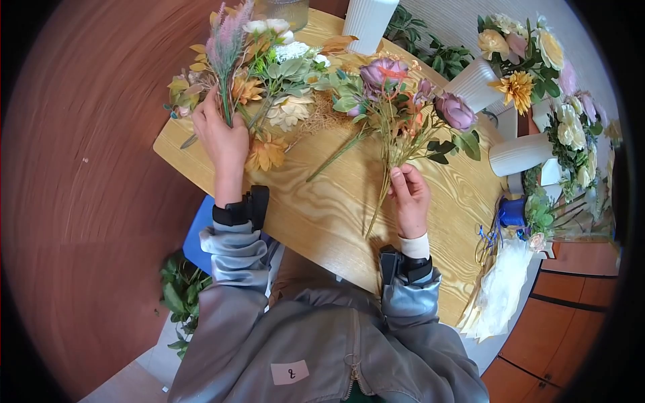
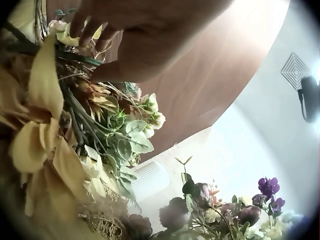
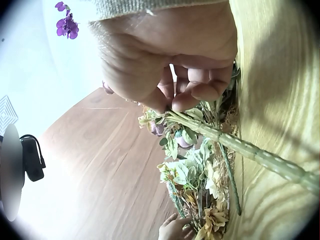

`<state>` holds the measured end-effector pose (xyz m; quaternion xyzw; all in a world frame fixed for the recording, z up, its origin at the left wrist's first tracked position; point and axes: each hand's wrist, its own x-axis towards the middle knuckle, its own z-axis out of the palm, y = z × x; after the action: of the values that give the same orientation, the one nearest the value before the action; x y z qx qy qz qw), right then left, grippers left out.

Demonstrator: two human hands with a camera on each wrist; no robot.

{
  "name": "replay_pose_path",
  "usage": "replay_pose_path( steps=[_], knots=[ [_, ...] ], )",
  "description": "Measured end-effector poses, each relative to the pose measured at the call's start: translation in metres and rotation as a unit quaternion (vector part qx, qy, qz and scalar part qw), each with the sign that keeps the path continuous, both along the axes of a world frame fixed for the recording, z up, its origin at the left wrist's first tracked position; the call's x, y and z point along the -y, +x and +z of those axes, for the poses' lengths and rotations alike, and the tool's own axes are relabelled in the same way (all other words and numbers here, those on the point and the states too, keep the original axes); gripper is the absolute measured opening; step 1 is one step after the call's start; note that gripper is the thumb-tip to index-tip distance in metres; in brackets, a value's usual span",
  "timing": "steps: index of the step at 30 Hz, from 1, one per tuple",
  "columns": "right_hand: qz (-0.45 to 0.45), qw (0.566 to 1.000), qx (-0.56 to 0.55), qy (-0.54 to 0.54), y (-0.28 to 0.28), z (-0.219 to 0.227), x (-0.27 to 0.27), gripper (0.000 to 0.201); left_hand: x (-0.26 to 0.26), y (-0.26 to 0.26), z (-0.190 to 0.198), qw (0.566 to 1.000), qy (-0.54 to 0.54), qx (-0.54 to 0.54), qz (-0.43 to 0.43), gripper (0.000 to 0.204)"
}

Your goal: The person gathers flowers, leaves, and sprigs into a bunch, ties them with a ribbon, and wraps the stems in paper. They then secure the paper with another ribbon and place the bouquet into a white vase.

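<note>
My left hand [image 1: 225,138] is among the flowers at the table's left, its fingers round the green stems of a feathery pink flower sprig [image 1: 230,47]. Orange artificial flowers [image 1: 267,153] and a cream flower [image 1: 289,111] lie beside that hand. My right hand [image 1: 410,198] pinches the stem of a purple rose spray [image 1: 457,111] between thumb and fingertips. The spray's bare stem end runs down past the hand over the wood. In the right wrist view the thick, notched green stem [image 3: 250,152] comes out from under the pinching fingertips [image 3: 185,101].
Wooden table [image 1: 322,208] under both hands. White ribbed vases lie at the right, one [image 1: 521,154] with cream flowers. Another white vase [image 1: 368,23] stands at the back. A blue ribbon spool [image 1: 512,211], scissors [image 1: 482,252] and pale wrapping sheets [image 1: 500,289] are along the right edge.
</note>
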<state>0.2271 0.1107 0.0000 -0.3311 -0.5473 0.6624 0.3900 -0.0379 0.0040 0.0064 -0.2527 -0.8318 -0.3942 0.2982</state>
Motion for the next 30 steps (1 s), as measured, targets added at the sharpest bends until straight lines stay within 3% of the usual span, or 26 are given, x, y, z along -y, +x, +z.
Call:
replay_pose_path(
  steps=[4, 6, 7, 11, 16, 30],
  knots=[
    [0.002, 1.0, -0.005, 0.003, -0.001, -0.001, -0.001, 0.01, 0.005, 0.001, 0.002, 0.995, -0.065, -0.071, 0.002, 0.031],
    [0.006, 1.0, -0.01, 0.009, -0.001, -0.002, -0.002, 0.01, -0.001, 0.002, 0.003, 0.986, -0.048, 0.128, -0.093, 0.018],
    [0.004, 1.0, -0.009, 0.007, -0.001, -0.002, -0.003, 0.01, -0.004, 0.006, 0.006, 0.983, -0.044, 0.142, -0.103, 0.018],
    [-0.005, 1.0, -0.014, -0.003, -0.002, -0.001, -0.003, 0.01, -0.013, 0.008, 0.002, 0.975, -0.103, 0.168, -0.105, 0.015],
    [0.0, 1.0, -0.017, -0.001, -0.002, -0.001, -0.004, 0.011, -0.019, 0.006, -0.003, 0.972, -0.198, 0.115, -0.051, 0.013],
    [-0.002, 1.0, -0.016, 0.0, 0.0, -0.002, -0.006, 0.01, -0.021, 0.009, 0.012, 0.982, -0.024, 0.121, -0.14, 0.014]
  ],
)
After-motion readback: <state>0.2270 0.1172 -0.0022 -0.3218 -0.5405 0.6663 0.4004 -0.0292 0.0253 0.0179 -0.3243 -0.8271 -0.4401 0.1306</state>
